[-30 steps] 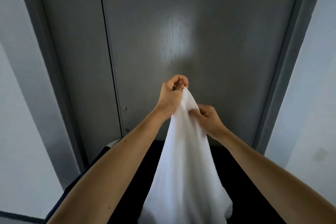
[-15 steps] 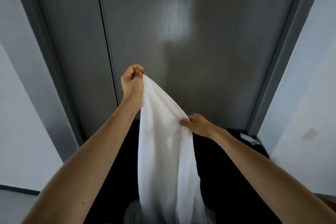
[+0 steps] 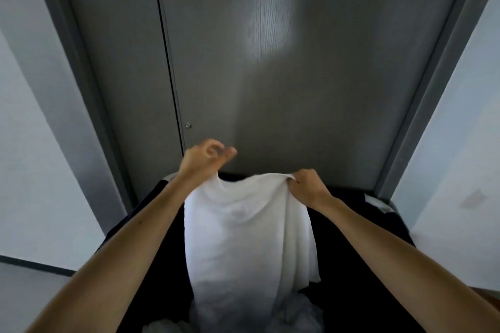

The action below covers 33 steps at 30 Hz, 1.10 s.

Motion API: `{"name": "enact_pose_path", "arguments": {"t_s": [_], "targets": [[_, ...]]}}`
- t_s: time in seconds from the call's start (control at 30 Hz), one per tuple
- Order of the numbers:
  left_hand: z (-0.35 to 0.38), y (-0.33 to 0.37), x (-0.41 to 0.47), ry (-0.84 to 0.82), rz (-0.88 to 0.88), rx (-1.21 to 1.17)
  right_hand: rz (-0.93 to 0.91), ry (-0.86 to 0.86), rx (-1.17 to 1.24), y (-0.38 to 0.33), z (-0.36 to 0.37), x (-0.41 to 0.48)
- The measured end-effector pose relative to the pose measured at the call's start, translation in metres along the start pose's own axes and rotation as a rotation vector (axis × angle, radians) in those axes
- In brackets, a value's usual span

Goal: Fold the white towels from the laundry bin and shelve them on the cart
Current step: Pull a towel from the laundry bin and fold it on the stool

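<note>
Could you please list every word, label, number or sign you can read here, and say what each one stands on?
No text can be read anywhere in this view.
white towel, held by the left hand and the right hand: no tag or print shows.
grey door: bare, apart from a small round fitting.
right wall: a faint mark, too blurred to tell whether it is lettering.

Towel point(image 3: 249, 230) hangs between the left hand point(image 3: 203, 162), at its upper left corner, and the right hand point(image 3: 308, 186), at its upper right corner. Both hands are above the laundry bin point(image 3: 365, 251). The towel's lower end reaches into the bin, where a heap of linen point(image 3: 297, 313) lies. Behind the bin stands a door point(image 3: 297, 89), between the left wall point(image 3: 32, 143) and the right wall point(image 3: 460, 130).
</note>
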<state>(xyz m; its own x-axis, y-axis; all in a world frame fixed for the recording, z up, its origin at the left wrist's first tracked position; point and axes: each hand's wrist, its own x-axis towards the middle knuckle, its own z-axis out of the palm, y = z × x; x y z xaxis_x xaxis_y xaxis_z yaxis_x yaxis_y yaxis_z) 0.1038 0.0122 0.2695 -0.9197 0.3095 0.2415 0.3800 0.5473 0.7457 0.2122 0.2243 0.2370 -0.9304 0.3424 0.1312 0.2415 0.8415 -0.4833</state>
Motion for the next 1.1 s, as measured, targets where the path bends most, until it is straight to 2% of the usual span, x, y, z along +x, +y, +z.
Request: {"name": "enact_pose_path", "arguments": {"t_s": [0.1, 0.17, 0.27, 0.5, 0.6, 0.7, 0.77, 0.83, 0.93, 0.97, 1.1], "targets": [[0.03, 0.017, -0.026, -0.362, 0.221, 0.134, -0.138, 0.016, 0.008, -0.024, 0.0, 0.002], [0.05, 0.025, -0.035, -0.424, 0.301, 0.236, -0.183, 0.03, 0.113, -0.035, 0.002, 0.003], [0.06, 0.024, -0.032, -0.362, 0.225, 0.149, -0.196, 0.084, 0.287, -0.038, 0.003, 0.002], [0.061, 0.027, -0.034, -0.077, 0.17, -0.571, -0.276, 0.056, 0.619, -0.023, 0.006, -0.009], [0.051, 0.041, -0.03, 0.037, 0.07, -0.811, -0.172, -0.006, 0.502, -0.008, 0.018, -0.016], [0.036, 0.051, -0.025, 0.056, -0.005, -0.991, 0.041, -0.194, 0.345, 0.007, 0.026, -0.021], [0.03, 0.046, -0.017, 0.083, 0.031, -0.901, 0.104, -0.214, 0.295, 0.012, 0.027, -0.019], [0.031, 0.031, -0.008, 0.107, 0.04, -0.657, 0.121, -0.177, 0.267, 0.01, 0.022, -0.019], [0.038, -0.003, -0.011, -0.018, -0.107, -0.187, 0.069, -0.144, 0.139, 0.013, 0.016, -0.015], [0.042, -0.011, -0.016, -0.068, -0.099, -0.097, 0.026, -0.147, 0.07, 0.011, 0.012, -0.015], [0.059, -0.005, -0.035, -0.254, 0.218, -0.027, -0.178, -0.268, -0.159, -0.009, 0.007, -0.01]]}}
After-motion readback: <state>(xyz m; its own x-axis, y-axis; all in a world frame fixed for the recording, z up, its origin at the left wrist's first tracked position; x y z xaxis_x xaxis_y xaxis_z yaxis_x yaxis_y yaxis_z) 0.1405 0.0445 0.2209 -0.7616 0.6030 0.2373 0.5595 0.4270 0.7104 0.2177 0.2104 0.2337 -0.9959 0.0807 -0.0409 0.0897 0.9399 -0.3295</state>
